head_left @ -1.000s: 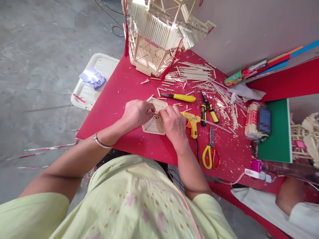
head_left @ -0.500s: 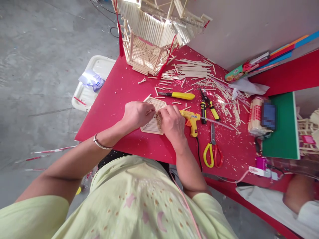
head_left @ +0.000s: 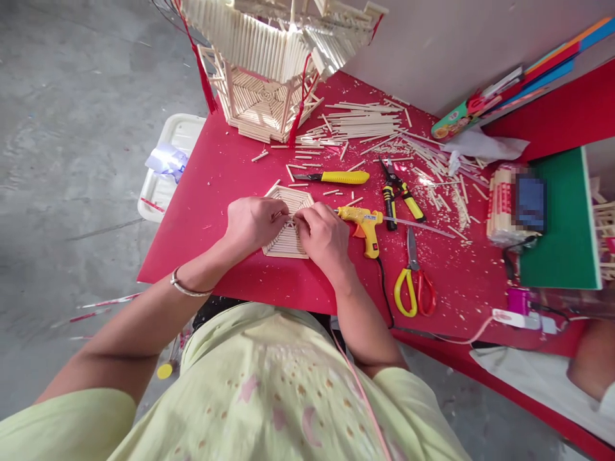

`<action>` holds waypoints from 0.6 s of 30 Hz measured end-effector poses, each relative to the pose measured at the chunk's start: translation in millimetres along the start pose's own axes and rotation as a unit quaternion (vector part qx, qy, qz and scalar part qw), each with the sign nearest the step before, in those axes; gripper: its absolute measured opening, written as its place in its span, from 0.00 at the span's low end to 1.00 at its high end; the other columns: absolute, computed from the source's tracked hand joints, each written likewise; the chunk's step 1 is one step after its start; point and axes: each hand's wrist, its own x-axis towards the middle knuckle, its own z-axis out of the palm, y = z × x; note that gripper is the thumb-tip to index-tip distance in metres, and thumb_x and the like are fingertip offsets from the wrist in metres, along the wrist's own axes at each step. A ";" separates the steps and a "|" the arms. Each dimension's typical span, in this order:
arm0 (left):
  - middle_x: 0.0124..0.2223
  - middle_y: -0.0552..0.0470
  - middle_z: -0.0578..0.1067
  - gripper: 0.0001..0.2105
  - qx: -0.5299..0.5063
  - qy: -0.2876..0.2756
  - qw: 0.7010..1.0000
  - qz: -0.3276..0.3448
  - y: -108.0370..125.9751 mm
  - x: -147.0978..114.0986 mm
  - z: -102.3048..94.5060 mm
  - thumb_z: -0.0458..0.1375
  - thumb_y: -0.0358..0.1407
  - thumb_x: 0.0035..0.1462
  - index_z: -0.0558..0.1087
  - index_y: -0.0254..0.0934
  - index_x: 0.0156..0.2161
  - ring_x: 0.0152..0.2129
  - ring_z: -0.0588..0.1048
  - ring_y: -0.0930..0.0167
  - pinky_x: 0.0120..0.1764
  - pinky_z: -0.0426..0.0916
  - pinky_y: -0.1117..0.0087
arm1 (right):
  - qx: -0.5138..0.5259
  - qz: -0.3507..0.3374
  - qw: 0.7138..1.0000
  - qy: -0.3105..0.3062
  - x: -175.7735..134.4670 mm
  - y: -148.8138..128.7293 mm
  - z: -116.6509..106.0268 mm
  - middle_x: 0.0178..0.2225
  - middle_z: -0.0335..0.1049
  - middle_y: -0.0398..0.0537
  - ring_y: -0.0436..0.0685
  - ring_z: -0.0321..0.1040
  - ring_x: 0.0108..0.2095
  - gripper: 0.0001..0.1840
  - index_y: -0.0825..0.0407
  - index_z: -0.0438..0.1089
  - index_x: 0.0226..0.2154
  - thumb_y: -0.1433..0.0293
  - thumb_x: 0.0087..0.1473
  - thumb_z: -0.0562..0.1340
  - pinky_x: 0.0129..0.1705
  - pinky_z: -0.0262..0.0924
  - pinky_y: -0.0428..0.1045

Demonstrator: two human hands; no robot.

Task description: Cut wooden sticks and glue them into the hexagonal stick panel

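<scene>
A hexagonal panel of thin wooden sticks (head_left: 287, 248) lies flat on the red table, with a small opening near its middle. Over its left half, my left hand (head_left: 254, 222) is closed in a pinch close to that opening. Opposite it, my right hand (head_left: 325, 237) pinches over the right half, fingertips almost meeting the left ones. Whatever is between the fingers is too small or hidden to make out. Just right of my right hand lies a yellow glue gun (head_left: 366, 225) with a clear glue stick in its back. Beyond the panel rests a yellow utility knife (head_left: 343, 177).
Black-and-yellow pliers (head_left: 390, 202) and red-and-yellow scissors (head_left: 412, 275) lie to the right. Loose sticks (head_left: 365, 121) and scraps cover the back. A stick-built pavilion (head_left: 259, 96) with red tassels stands at back left. Another person's arm (head_left: 593, 358) shows at the right edge.
The view has shifted slightly, so most of the table scene sits a little further left. Both hands stay pinched over the panel's middle, with only slight finger movement.
</scene>
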 end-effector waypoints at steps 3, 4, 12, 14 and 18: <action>0.35 0.49 0.84 0.14 0.000 -0.003 1.000 0.004 -0.1 0.2 0.1 0.58 0.44 0.61 0.85 0.42 0.41 0.32 0.79 0.65 0.30 0.56 0.68 | 0.001 0.001 1.000 0.000 -0.1 -0.5 -0.7 0.42 0.75 0.50 0.60 0.70 0.46 0.10 0.49 0.77 0.43 0.66 0.70 0.60 0.42 0.58 0.51; 0.35 0.49 0.84 0.15 0.000 -0.003 1.000 0.005 -0.1 0.2 -0.1 0.58 0.44 0.61 0.85 0.42 0.41 0.32 0.79 0.65 0.30 0.57 0.68 | 0.005 0.000 1.000 -0.001 -0.1 -0.7 -0.8 0.42 0.75 0.50 0.60 0.70 0.46 0.10 0.49 0.77 0.42 0.66 0.70 0.60 0.42 0.58 0.51; 0.32 0.50 0.82 0.13 -0.026 0.009 1.000 -0.003 -0.2 0.2 1.9 0.61 0.44 0.59 0.85 0.42 0.40 0.31 0.77 0.66 0.31 0.57 0.68 | 0.009 0.000 1.000 0.012 -1.4 -2.4 2.8 0.41 0.75 0.51 0.60 0.69 0.45 0.10 0.50 0.77 0.41 0.66 0.70 0.60 0.41 0.58 0.51; 0.28 0.52 0.79 0.13 -0.079 0.027 0.996 -0.024 -0.3 1.2 0.3 0.62 0.45 0.58 0.85 0.40 0.38 0.27 0.74 0.68 0.30 0.56 0.69 | 0.030 0.002 0.999 0.030 -2.2 -0.9 1.9 0.41 0.76 0.50 0.59 0.70 0.45 0.10 0.50 0.77 0.41 0.66 0.70 0.60 0.41 0.60 0.50; 0.24 0.53 0.70 0.19 -0.221 0.083 0.969 -0.071 -4.2 4.9 -10.6 0.60 0.51 0.61 0.80 0.36 0.33 0.22 0.65 0.73 0.27 0.54 0.70 | 0.076 0.041 0.992 0.090 -2.6 6.3 -3.0 0.42 0.76 0.49 0.55 0.72 0.42 0.12 0.49 0.77 0.44 0.63 0.72 0.58 0.41 0.62 0.49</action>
